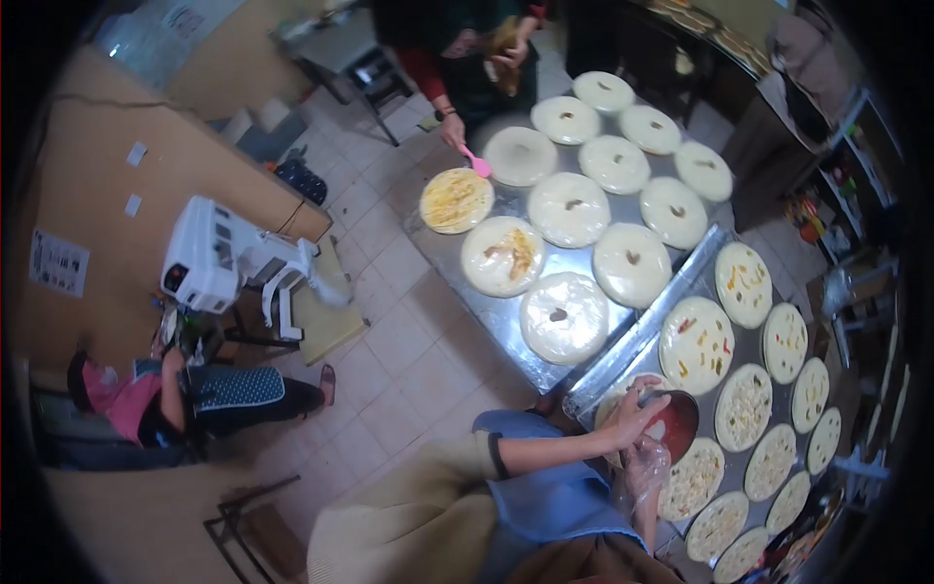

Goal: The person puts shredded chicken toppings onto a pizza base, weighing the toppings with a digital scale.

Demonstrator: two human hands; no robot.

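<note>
My left hand (630,420) is at the rim of a reddish bowl (681,426), its fingers over the edge. Below it, my right hand (644,465), in a clear plastic glove, is close to the bowl; its fingers are too blurred to make out. Something white shows inside the bowl. Just above is a round dough disc with red and yellow pieces (697,343), and below is a disc with crumbly topping (693,477). Another disc lies partly hidden behind my left hand.
Plain round discs (564,317) cover a metal table (457,282) ahead. A co-worker's hand (452,129) holds a pink spatula (477,163) over a yellow-smeared disc (457,200). A person in pink (126,404) stands at left near a white mixer (204,255).
</note>
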